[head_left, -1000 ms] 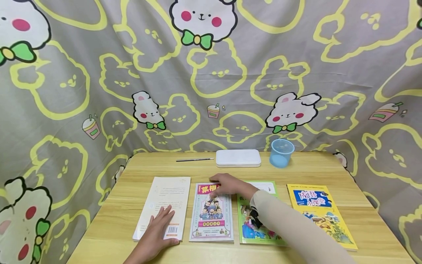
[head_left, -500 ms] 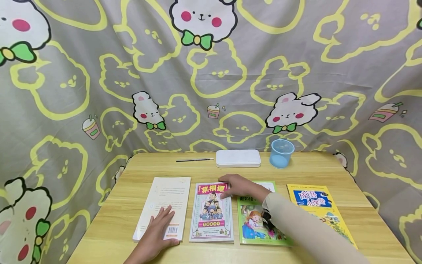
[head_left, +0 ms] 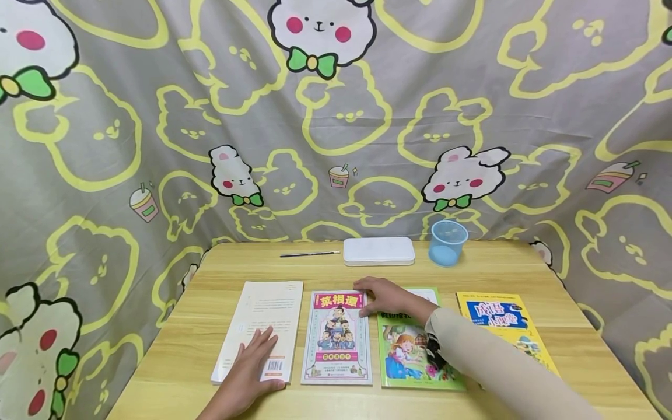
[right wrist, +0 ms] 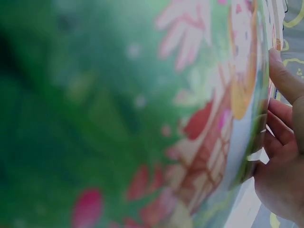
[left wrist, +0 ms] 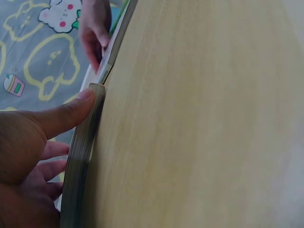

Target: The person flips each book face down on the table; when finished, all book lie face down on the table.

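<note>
Four books lie in a row on the wooden table (head_left: 184,361). My left hand (head_left: 254,364) rests flat on the near end of the white book (head_left: 265,318); in the left wrist view its thumb (left wrist: 71,111) lies along that book's edge (left wrist: 80,156). Beside it are a pink book (head_left: 338,344), a green book (head_left: 406,356) and a yellow book (head_left: 496,312). My right hand (head_left: 385,297) sits on the green book's top left corner, its fingertips by the pink book. In the right wrist view the fingers (right wrist: 280,142) curl at the edge of the green cover (right wrist: 142,118).
A white flat case (head_left: 378,251), a blue plastic cup (head_left: 447,243) and a thin dark pen (head_left: 310,254) stand along the table's far edge. A grey cartoon-print cloth (head_left: 336,116) hangs behind and around the table.
My right hand has slid right, off the pink book's top and onto the green book's top left corner. The left hand and all the books have stayed in place.
</note>
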`<state>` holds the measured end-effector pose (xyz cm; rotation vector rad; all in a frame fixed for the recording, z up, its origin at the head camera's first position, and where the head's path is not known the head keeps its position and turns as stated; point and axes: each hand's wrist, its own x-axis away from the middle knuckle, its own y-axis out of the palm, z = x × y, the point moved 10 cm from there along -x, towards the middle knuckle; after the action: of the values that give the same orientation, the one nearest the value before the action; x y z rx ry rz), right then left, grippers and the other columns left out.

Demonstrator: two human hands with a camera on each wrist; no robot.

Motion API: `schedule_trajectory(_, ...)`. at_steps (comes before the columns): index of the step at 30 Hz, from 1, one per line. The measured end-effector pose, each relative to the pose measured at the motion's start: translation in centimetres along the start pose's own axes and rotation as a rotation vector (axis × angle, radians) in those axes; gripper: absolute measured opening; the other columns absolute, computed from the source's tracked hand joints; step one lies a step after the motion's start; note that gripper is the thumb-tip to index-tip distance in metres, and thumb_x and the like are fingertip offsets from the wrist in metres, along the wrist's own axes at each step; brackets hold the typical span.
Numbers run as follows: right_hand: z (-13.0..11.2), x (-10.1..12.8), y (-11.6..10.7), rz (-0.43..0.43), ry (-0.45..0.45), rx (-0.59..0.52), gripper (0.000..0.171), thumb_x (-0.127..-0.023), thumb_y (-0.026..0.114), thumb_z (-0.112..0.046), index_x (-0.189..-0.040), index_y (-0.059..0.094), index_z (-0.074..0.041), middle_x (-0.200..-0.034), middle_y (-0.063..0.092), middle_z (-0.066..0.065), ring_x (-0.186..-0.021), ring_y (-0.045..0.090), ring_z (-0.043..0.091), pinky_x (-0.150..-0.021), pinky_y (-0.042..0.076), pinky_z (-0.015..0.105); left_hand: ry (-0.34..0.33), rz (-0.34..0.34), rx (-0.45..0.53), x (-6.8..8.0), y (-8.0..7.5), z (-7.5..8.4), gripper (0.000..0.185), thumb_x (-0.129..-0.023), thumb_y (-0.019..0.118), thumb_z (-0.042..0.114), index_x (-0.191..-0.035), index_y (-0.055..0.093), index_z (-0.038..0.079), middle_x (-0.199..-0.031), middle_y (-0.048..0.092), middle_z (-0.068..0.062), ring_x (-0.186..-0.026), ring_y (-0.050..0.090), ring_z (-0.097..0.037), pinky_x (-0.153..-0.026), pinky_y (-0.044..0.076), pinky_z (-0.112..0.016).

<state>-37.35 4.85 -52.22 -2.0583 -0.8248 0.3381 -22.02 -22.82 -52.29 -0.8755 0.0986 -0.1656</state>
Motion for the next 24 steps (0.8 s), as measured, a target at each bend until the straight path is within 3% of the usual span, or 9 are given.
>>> schedule_trajectory(9, 0.6, 0.0, 0.2, 0.024, 0.0, -0.022, 0.072, -0.089, 0.081, -0.039, -0.148, 0.055, -0.007, -0.159, 0.045, 0.013, -0.149, 0.037, 0.039, -0.119, 0.037, 0.057, 0.001, -0.009, -0.038, -0.1, -0.1, 0.7, 0.098, -0.067, 0.095, 0.034, -0.147, 0.053, -0.002, -0.163, 0.038, -0.02, -0.154, 0.02, -0.047, -0.119, 0.005, -0.074)
schedule_trajectory(17, 0.4, 0.0, 0.2, 0.026, 0.004, -0.048, 0.072, -0.088, 0.082, -0.038, -0.147, 0.056, -0.007, -0.159, 0.045, 0.012, -0.149, 0.037, 0.038, -0.119, 0.036, 0.056, -0.023, -0.023, -0.116, -0.2, -0.2, 2.0, 0.101, -0.068, 0.092, 0.045, -0.146, 0.053, -0.006, -0.162, 0.036, -0.023, -0.153, 0.019, -0.05, -0.117, 0.008, -0.076)
schedule_trajectory(24, 0.5, 0.0, 0.2, 0.027, 0.003, -0.038, 0.073, -0.088, 0.082, -0.04, -0.148, 0.055, -0.007, -0.159, 0.045, 0.012, -0.149, 0.038, 0.038, -0.119, 0.037, 0.056, 0.025, -0.031, -0.133, -0.8, 1.0, 3.4, 0.103, -0.069, 0.087, 0.053, -0.151, 0.05, 0.004, -0.165, 0.037, -0.013, -0.155, 0.017, -0.045, -0.119, 0.007, -0.074)
